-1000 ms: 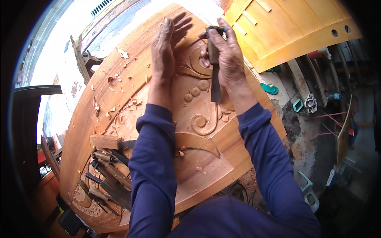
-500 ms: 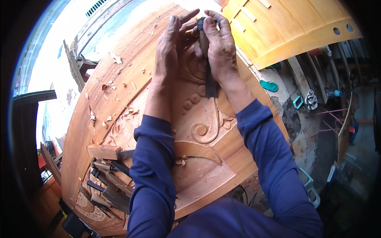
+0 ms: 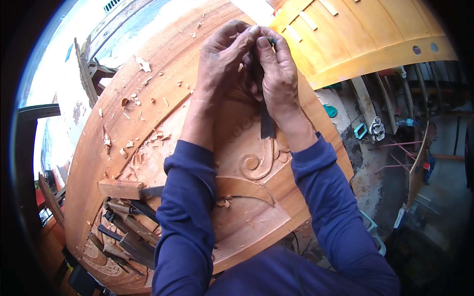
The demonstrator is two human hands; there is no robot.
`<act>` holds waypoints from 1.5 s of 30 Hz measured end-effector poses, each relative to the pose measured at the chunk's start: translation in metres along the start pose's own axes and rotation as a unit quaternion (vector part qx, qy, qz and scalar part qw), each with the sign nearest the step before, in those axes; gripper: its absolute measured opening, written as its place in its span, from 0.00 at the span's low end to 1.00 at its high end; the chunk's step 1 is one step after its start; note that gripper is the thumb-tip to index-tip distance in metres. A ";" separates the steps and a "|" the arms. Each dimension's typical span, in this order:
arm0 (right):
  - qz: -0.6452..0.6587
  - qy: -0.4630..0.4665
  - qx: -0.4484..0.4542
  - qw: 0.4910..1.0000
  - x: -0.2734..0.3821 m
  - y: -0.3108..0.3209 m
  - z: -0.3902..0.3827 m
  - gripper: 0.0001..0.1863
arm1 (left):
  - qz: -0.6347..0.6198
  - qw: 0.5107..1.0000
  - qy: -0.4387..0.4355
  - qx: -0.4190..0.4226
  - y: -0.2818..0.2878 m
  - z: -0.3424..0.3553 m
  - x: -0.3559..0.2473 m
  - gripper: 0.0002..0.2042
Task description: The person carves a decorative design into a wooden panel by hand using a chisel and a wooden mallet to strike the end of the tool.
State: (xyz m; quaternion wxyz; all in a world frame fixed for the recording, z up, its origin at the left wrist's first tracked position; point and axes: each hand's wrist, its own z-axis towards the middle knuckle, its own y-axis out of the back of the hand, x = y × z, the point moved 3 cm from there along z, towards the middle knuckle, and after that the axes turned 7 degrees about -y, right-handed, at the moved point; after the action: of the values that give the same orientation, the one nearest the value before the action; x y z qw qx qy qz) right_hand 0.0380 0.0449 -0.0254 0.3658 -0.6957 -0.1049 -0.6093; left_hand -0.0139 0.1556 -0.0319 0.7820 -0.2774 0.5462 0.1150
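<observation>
Both hands raised above the carved wooden panel (image 3: 247, 217) — right hand (image 3: 276, 74) clenched on a dark chisel (image 3: 265, 118), blade hanging down; left hand (image 3: 222, 59) fingers pinched at its top end, likely steadying it. Spare chisels (image 3: 126, 232) lay at panel's near-left edge.

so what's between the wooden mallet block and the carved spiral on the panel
In the head view, the person's left forearm in a blue sleeve crosses between the mallet block and the spiral.

Daylit workshop; yellow wooden panel (image 3: 365, 39) upper right; dirty concrete floor (image 3: 365, 172).
</observation>
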 end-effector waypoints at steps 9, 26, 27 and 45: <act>0.050 -0.041 0.056 0.996 0.004 0.000 -0.012 0.17 | -0.054 0.998 0.003 -0.010 -0.010 -0.003 -0.011 0.11; -0.035 0.033 -0.002 0.999 0.011 0.009 0.030 0.13 | -0.047 0.992 0.082 -0.079 -0.014 0.003 -0.013 0.14; 0.002 -0.027 -0.018 0.999 0.009 0.012 0.023 0.13 | -0.045 0.992 0.084 -0.080 -0.014 0.000 -0.010 0.14; 0.057 0.026 0.035 0.997 0.004 -0.004 -0.003 0.15 | 0.026 0.997 -0.044 -0.049 -0.013 -0.011 -0.006 0.15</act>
State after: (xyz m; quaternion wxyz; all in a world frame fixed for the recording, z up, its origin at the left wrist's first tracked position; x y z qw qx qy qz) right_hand 0.0342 0.0452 -0.0203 0.4267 -0.6711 -0.0768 -0.6013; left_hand -0.0188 0.1395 -0.0252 0.7876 -0.2960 0.5116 0.1741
